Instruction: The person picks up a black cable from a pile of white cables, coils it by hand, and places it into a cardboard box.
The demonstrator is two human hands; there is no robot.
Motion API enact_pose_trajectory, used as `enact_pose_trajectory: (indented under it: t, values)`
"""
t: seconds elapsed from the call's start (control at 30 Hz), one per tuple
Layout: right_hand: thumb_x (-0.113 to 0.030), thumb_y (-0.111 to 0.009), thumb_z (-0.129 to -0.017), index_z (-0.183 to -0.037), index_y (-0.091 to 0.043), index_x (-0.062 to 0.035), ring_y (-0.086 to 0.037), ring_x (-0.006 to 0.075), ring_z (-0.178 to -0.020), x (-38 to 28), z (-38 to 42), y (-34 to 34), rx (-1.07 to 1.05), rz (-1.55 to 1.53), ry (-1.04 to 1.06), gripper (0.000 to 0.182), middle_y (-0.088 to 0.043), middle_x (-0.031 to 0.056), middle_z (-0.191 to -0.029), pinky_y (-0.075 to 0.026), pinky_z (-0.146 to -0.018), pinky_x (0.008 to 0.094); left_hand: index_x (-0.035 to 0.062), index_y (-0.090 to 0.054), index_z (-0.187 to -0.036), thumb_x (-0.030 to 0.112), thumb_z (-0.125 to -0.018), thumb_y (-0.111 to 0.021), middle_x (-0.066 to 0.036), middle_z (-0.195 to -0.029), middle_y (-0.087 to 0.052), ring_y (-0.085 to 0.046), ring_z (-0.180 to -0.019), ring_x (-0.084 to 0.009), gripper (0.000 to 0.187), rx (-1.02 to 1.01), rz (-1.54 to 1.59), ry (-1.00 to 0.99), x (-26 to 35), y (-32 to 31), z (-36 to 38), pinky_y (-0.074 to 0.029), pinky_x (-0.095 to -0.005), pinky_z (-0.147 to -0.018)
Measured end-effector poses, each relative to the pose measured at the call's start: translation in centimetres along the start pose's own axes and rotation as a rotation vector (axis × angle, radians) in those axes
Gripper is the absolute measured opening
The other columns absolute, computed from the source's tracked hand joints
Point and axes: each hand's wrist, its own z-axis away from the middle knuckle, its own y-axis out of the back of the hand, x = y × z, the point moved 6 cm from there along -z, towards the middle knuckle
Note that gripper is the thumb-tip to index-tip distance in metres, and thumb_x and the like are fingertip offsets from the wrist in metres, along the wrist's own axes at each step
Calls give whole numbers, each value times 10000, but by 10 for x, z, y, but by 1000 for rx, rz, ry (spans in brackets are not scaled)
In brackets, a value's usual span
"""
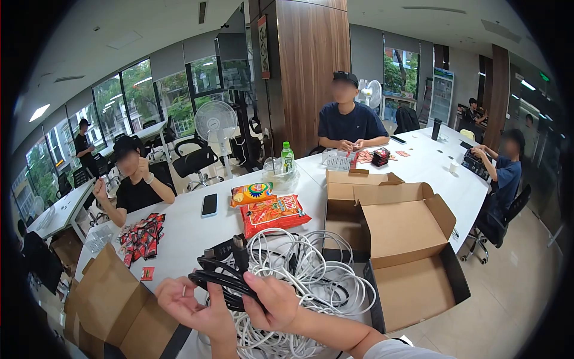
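Observation:
A coiled black cable [224, 278] is held up between my two hands, over a heap of tangled white cables [299, 269]. My right hand [274, 302] grips the coil's right side between thumb and fingers. At the coil's left end, the curled fingers and thumb of my left hand [200, 308] close around the loops. A dark plug [240, 252] sticks up above the coil. More black cable shows among the white strands, partly hidden by them.
Open cardboard boxes [421, 287] stand right of the heap, another box [125, 299] at left. Snack bags [275, 215], a phone [209, 205], a green-capped bottle [287, 158] and red packets [143, 236] lie across the white table. Several people sit around it.

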Motion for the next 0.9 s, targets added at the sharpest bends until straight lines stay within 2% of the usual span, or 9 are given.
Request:
enact_pose_trajectory:
  t: [0.13,0.2,0.3,0.6,0.67,0.73,0.77,0.87,0.9]
  values:
    - [29,-667,-715,-1193,-552,108,-454,172,-460,-2,3,-3,-15,-3,69,499,-507,68,-627,-359,-401,295,10,-400,-1306,147,-854,-659,-88,-1136,-458,-481,-1063,-130,539,-187,93,148,-2,-22,-10,-434,-260,-835]
    - [8,-670,-707,-1180,-559,96,-466,184,-457,-4,-1,-2,-51,58,65,494,-518,73,-620,-366,-399,307,-22,-506,-1217,229,-905,-628,-129,-1156,-551,-563,-1048,-198,418,-415,273,367,-34,-23,1,-470,-312,-882]
    - [-16,-637,-726,-1173,-554,79,-478,207,-467,-2,2,-3,-73,92,50,464,-543,97,-652,-377,-416,314,-51,-552,-1195,149,-945,-570,-57,-901,-642,-619,-773,-99,321,-415,377,673,-29,-32,1,-512,-229,-704]
    - [2,-643,-679,-1137,-580,53,-499,172,-477,-9,6,-14,-79,62,197,465,-526,49,-635,-387,-417,282,-37,-519,-1266,20,-925,-535,-139,-1137,-635,-580,-812,-64,346,-327,270,565,-33,-25,-3,-465,-191,-727]
    - [-5,-623,-708,-1145,-558,73,-514,211,-502,-5,3,-9,-42,54,126,449,-548,92,-676,-411,-447,312,-12,-466,-1316,117,-940,-558,-56,-925,-646,-506,-580,-28,408,-333,399,597,-35,-29,-2,-390,-163,-519]
    - [-11,-611,-727,-1152,-544,88,-523,232,-518,5,4,-4,56,40,51,441,-558,123,-699,-421,-464,325,-1,-412,-1357,111,-937,-557,-62,-937,-638,-543,-577,-52,458,-330,627,784,-24,-34,-3,-422,-165,-528]
    - [-26,-588,-762,-1163,-518,111,-544,252,-551,20,20,-2,5,-48,-155,430,-585,184,-760,-440,-496,318,-3,-350,-1388,128,-907,-604,-91,-997,-630,-589,-603,-98,560,-395,699,835,-28,-35,0,-473,-193,-574]
    - [-53,-533,-841,-1232,-466,127,-547,155,-575,32,25,2,135,-152,-222,436,-601,142,-769,-444,-514,272,-9,-374,-1359,57,-879,-614,-186,-1181,-602,-623,-721,-107,541,-605,951,913,-18,-41,2,-513,-213,-617]
    - [-80,-504,-874,-1269,-424,118,-518,125,-560,32,22,1,119,-155,-228,449,-580,111,-740,-417,-510,249,-22,-394,-1341,94,-863,-644,-171,-1092,-633,-633,-745,-137,552,-664,935,924,-22,-39,7,-524,-254,-678]
